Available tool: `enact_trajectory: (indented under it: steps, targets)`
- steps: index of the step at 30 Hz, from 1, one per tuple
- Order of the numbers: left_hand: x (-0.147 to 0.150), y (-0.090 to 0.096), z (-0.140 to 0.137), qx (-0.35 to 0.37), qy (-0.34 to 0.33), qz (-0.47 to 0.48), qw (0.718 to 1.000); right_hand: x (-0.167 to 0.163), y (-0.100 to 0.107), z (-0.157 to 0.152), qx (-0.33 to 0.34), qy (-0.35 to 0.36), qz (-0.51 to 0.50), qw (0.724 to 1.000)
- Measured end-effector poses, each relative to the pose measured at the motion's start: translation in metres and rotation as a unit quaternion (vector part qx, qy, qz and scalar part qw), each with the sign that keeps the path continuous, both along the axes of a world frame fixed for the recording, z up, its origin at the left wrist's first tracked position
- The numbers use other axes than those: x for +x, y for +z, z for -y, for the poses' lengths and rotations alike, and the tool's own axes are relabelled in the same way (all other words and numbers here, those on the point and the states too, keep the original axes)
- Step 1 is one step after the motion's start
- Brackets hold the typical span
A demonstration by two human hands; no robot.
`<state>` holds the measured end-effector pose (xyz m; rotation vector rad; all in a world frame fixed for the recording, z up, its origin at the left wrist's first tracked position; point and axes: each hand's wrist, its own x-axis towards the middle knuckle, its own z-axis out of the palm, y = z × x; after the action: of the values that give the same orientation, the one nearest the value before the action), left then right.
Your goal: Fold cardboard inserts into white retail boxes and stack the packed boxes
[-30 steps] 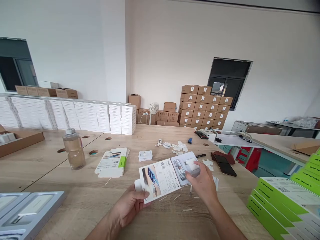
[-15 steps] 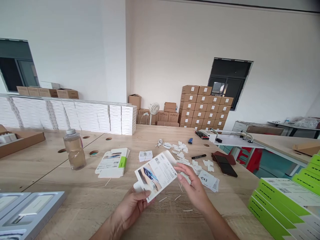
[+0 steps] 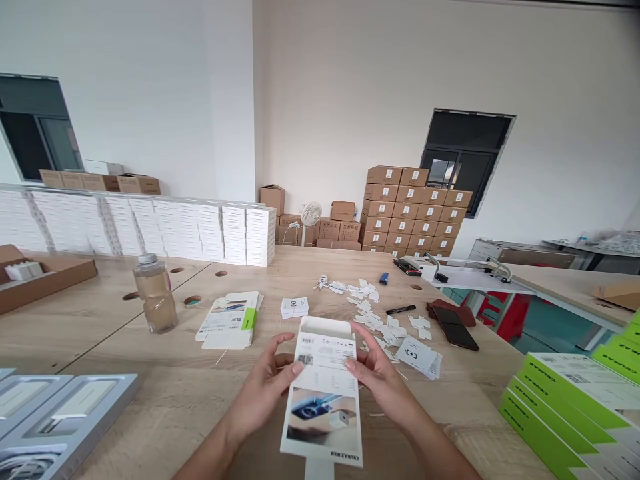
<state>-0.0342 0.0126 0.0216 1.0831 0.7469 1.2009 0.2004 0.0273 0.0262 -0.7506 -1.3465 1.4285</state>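
Between my two hands is a white printed carton [image 3: 325, 393] with a product photo, its far end flap standing open and a tab sticking out toward me. My left hand [image 3: 270, 380] grips its left edge, thumb on the printed face. On the right edge my right hand [image 3: 377, 373] holds it the same way, fingers partly hidden behind. Beyond, to the left, lies a stack of flat cartons [image 3: 227, 323] with a green stripe. A small stack of white cards [image 3: 295, 307] sits just past the carton.
Loose white paper pieces [image 3: 370, 313], a black marker [image 3: 401, 310], leaflets [image 3: 419, 357] and a phone [image 3: 455, 327] lie right of centre. A bottle [image 3: 156, 293] stands left. Green boxes [image 3: 545, 407] are stacked at the right; a grey tray [image 3: 75, 420] holds chargers front left.
The carton has been turned from slanted to nearly upright in view, its photo end now toward me. My right hand has closed onto its right edge; my left hand has shifted up along the left edge.
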Motion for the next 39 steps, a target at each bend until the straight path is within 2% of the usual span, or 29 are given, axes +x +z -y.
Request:
enact_trajectory:
  steps: [4,10,14,18,21,25,27,29,35,37,39]
  targets:
    - [0.008,-0.004,0.001,0.046,0.031,-0.026,0.998,-0.009,-0.005,0.002,-0.007,0.004,0.001,1.000]
    - [0.009,-0.007,0.002,0.013,0.023,-0.008,1.000,-0.018,-0.016,0.000,-0.026,-0.001,0.012,1.000]
    - [0.001,-0.001,0.005,-0.024,-0.008,0.035,0.999,-0.019,-0.022,0.000,-0.045,-0.019,0.028,0.998]
    - [0.001,0.007,0.011,-0.038,-0.070,0.058,0.995,-0.015,-0.019,-0.001,-0.043,-0.052,0.036,0.997]
    - [0.004,0.009,0.013,-0.047,-0.089,0.067,0.993,-0.014,-0.015,-0.001,-0.009,-0.046,0.091,0.995]
    - [0.006,0.005,0.010,-0.039,-0.094,0.045,0.994,-0.013,-0.016,-0.002,0.091,-0.106,0.145,0.979]
    - [0.005,0.002,0.008,-0.028,-0.096,0.028,0.995,-0.011,-0.017,-0.003,0.104,-0.093,0.152,0.978]
    - [0.004,-0.002,0.006,-0.008,-0.099,0.001,0.995,-0.010,-0.017,-0.003,0.080,-0.056,0.147,0.984]
    - [0.004,-0.005,0.008,0.044,-0.128,-0.050,0.989,-0.011,-0.018,0.001,-0.084,-0.013,0.077,0.993]
    - [0.004,-0.005,0.010,0.047,-0.137,-0.053,0.988,-0.012,-0.019,0.002,-0.107,-0.003,0.077,0.991]
    - [0.004,-0.005,0.010,0.039,-0.138,-0.047,0.989,-0.013,-0.020,0.002,-0.096,0.003,0.103,0.990]
